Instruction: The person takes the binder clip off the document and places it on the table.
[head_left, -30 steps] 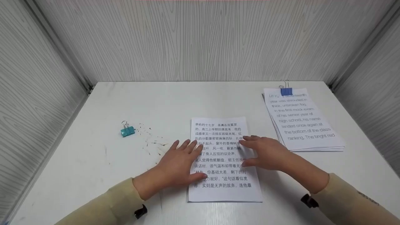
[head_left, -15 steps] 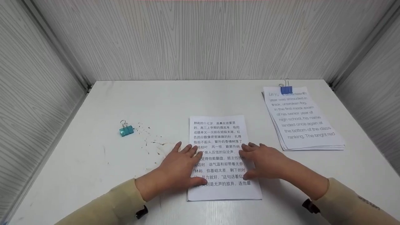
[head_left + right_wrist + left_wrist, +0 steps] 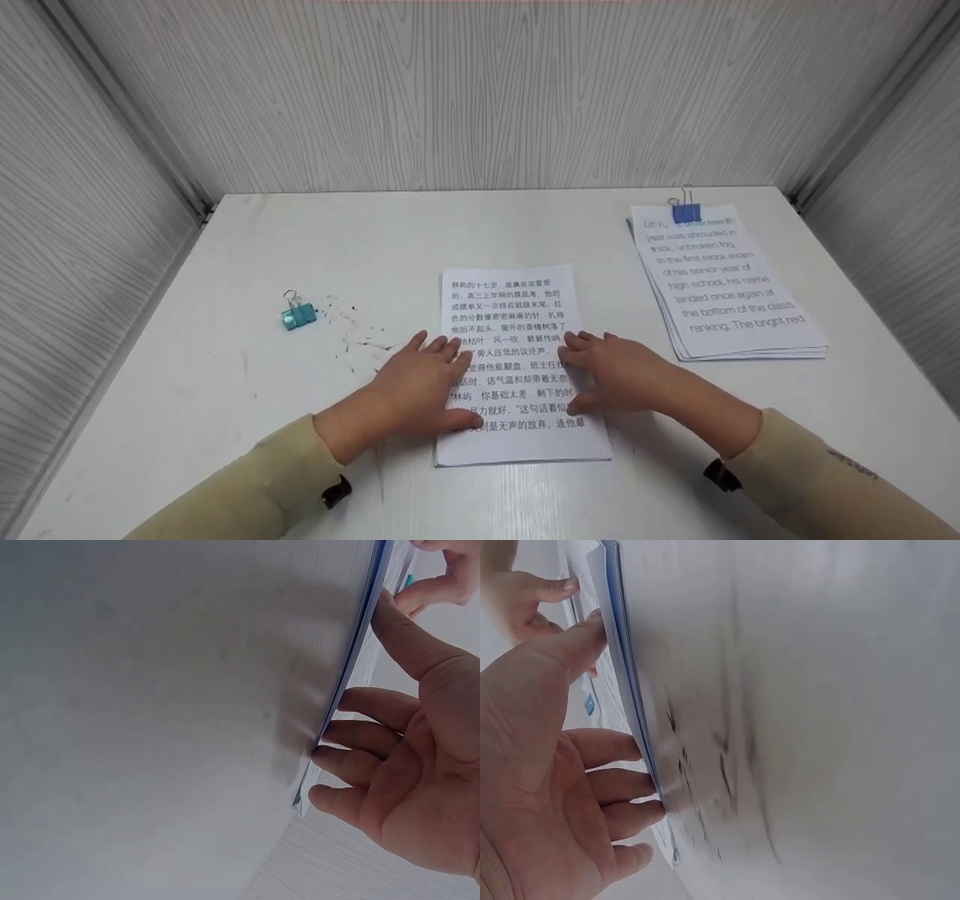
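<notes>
A stack of printed paper [image 3: 521,446] with Chinese text lies on the table between both hands. My left hand [image 3: 420,386] is at its left side, the fingertips at the edge and the thumb over the top sheet. From the right, my right hand [image 3: 622,373] touches the opposite edge, its thumb also on the print. In the left wrist view the left fingers [image 3: 634,784] are nearly straight against the side of the sheets. The right fingers [image 3: 356,735] meet the stack's long edge the same way in the right wrist view.
A teal binder clip [image 3: 300,315] rests on the table [image 3: 360,240] at the left, near dark marks on the surface. At the back right lies another paper stack [image 3: 727,300] with English text, held by a blue binder clip [image 3: 686,213]. Panel walls [image 3: 495,90] enclose the table.
The paper stack has moved slightly left and away from me, with both hands at its sides. Both hands first slid nearer along the edges, then went along with the stack.
</notes>
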### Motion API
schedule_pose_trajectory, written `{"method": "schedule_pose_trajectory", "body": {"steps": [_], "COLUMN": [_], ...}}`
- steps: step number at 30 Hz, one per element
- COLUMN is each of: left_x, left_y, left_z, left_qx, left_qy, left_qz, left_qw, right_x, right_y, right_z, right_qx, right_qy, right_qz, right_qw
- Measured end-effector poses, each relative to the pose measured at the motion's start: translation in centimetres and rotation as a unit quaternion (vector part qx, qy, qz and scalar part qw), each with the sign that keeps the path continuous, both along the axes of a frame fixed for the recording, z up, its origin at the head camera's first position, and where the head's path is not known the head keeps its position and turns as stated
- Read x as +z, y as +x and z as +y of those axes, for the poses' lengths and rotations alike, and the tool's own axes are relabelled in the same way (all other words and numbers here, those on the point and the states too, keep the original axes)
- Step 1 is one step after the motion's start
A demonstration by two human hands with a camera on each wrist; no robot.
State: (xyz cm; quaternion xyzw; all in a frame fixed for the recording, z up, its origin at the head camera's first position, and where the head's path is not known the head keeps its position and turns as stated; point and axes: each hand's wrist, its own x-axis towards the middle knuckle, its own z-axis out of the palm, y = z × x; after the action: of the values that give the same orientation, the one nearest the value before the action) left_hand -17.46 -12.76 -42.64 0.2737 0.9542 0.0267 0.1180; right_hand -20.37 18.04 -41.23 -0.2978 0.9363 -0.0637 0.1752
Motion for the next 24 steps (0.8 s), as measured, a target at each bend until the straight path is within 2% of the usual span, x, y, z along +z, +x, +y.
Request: {"method": "schedule_pose_trajectory", "body": {"steps": [6, 13, 20, 24], "left_x": [0.4, 0.0, -0.1, 0.0], "left_y": [-1.0, -2.1, -2.8, -3.1], "left_z": [-1.1, -2.7, -4.3, -5.0], "left_qx": [0.008, 0.024, 0.041, 0.050], "left_qy": [-0.006, -0.011, 0.000, -0.005], "left_qz": [-0.005, -0.005, 0.000, 0.009], "left_qw": [0.9999, 0.9996, 0.9991, 0.9987], "right_x": [0.2, -0.2, -0.2, -0.2], "right_y": [-1.4, -2.8, -3.8, -4.3], "right_z": [-1.4, -3.4, -5.3, -6.3], "right_qx": [0.001, 0.006, 0.016, 0.007], "right_qy": [0.008, 0.015, 0.016, 0.013], "right_qz": [-0.009, -0.018, -0.008, -0.015], "right_qw": [1.000, 1.000, 1.000, 1.000]}}
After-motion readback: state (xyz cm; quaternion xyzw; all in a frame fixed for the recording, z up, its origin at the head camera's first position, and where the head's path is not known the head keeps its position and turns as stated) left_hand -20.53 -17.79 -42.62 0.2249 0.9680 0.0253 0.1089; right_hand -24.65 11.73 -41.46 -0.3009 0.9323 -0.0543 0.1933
